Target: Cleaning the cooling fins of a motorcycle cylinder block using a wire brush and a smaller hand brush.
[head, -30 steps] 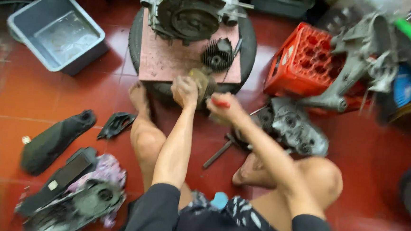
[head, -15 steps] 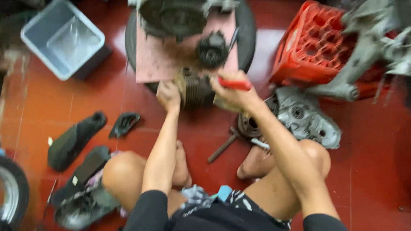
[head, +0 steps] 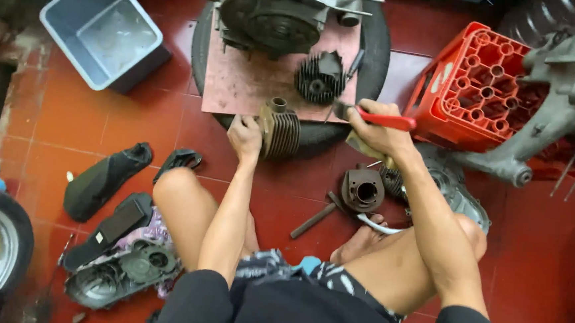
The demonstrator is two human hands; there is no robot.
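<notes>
Engine block (head: pixel 276 14): upright on pink board (head: pixel 239 85).
Finned cylinder (head: pixel 279 129): at board's near edge; likely heavy, rigid metal; grip across fins.
Left hand (head: pixel 246 138): clasps cylinder's side.
Right hand (head: pixel 373 127): closed on red-handled tool (head: pixel 383 119).

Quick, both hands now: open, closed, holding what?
Left hand: closed on the finned cylinder.
Right hand: closed on a red-handled tool.
</notes>
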